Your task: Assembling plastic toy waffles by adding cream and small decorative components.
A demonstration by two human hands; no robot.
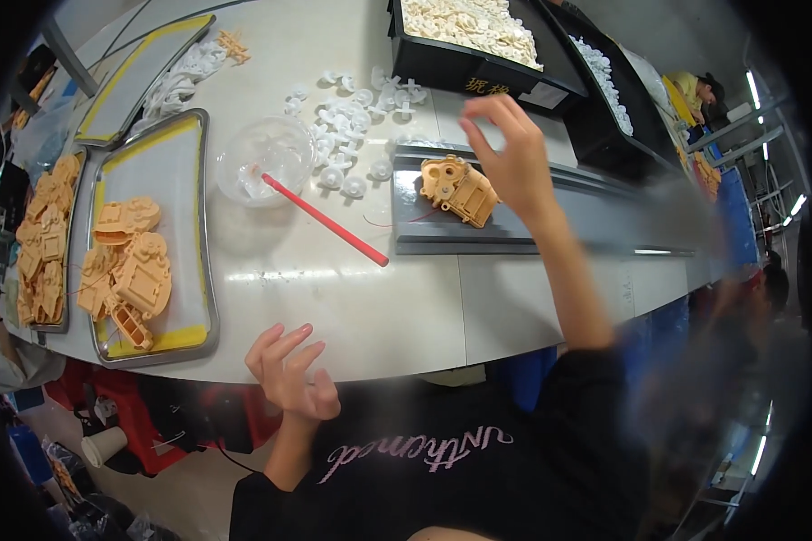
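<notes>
My right hand (514,149) is raised just right of a tan plastic housing (459,190), its thumb and index fingertips drawn together in a pinch. Anything between those fingertips is too small to make out. The housing lies on a grey metal rail (550,194), with a thin red wire trailing from its left side. My left hand (290,374) hovers at the table's near edge, fingers loosely spread and holding nothing. Between the hands, a red stick (334,225) leans out of a clear plastic bowl (266,162).
Several white plastic parts (338,135) are scattered beyond the bowl. Black bins (478,72) of small parts stand at the back right. On the left, a metal tray (209,270) holds tan housings, beside another filled tray (45,243). People work at both sides.
</notes>
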